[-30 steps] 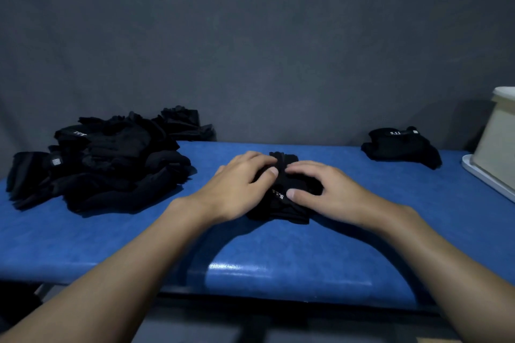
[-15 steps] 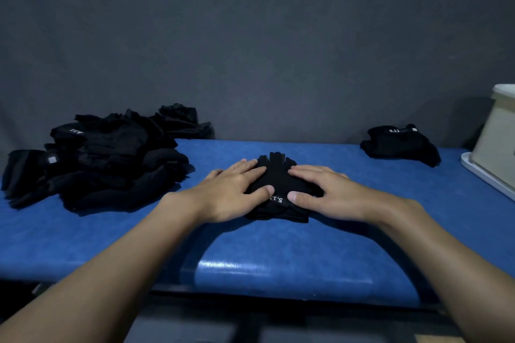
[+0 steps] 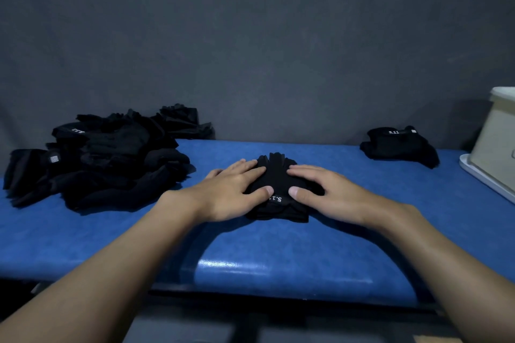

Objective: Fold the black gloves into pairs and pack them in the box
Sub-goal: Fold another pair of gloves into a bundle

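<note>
A stacked pair of black gloves (image 3: 277, 184) with white lettering lies in the middle of the blue table (image 3: 250, 253). My left hand (image 3: 231, 192) lies flat on its left side and my right hand (image 3: 326, 192) lies flat on its right side, fingers straight, both pressing it down. A big heap of loose black gloves (image 3: 106, 159) sits at the left. One folded pair (image 3: 398, 145) rests at the far right, near the beige box (image 3: 498, 142) at the right edge.
The box stands on a white tray or lid (image 3: 485, 181) at the table's right end. A dark grey wall (image 3: 250, 36) rises right behind the table. The table's front edge runs just below my forearms.
Both hands have slid apart across the gloves, flattening them, and the glove fingers now stick out at the far side. The lettering on the cuff shows between my thumbs.
</note>
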